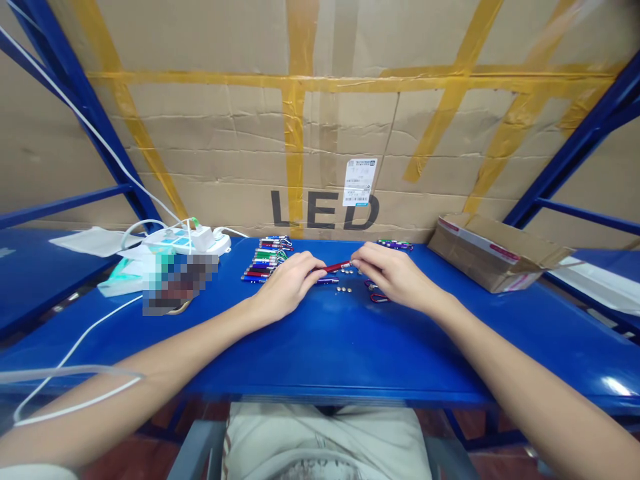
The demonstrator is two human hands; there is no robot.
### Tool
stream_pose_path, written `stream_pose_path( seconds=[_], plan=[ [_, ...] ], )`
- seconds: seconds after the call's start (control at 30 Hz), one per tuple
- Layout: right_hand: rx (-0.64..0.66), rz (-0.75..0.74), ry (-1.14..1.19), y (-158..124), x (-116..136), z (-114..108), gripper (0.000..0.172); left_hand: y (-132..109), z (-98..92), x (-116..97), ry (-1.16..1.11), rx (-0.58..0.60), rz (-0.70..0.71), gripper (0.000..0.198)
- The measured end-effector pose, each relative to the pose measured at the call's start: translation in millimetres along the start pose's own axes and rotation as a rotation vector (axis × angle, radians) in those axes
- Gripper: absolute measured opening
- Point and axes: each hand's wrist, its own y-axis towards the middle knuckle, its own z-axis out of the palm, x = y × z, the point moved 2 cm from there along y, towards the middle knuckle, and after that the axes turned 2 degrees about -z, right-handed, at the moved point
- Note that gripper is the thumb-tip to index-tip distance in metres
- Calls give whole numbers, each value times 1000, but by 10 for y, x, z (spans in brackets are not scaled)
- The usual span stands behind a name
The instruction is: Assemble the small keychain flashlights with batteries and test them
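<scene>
My left hand (287, 285) is closed around the left end of a slim red flashlight tube (339, 266), held just above the blue table. At the tube's right end, my right hand (393, 273) has its fingertips pinched together; what lies between them is too small to make out. Several round button cells (344, 289) lie below the tube, with more behind it. A blue tube (327, 281) rests beside my left fingers. Under my right hand are end pieces with carabiner clips, one a red carabiner (380, 299).
A row of coloured flashlights (265, 263) lies left of my left hand, another bunch (395, 245) at the back. An open cardboard box (495, 257) stands right. Left are a power strip (200, 240), white cables and a blurred-out item. A large carton (225, 153) walls the blue table's (325, 353) rear.
</scene>
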Motion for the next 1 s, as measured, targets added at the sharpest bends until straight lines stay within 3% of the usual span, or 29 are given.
stream_pose_path(
  seconds=[0.33,0.6,0.77,1.0],
  plan=[
    [25,44,129,23,-6,37,33,-1,-4,36,32,16,10,25],
    [89,168,219,32,20,32,38,1,-21,23,48,29,13,27],
    [110,280,310,17,4,44,40,1,-21,3,33,3,2,24],
    [151,316,436,17,39,92,42,-14,-35,-86,-25,-47,68,23]
  ],
)
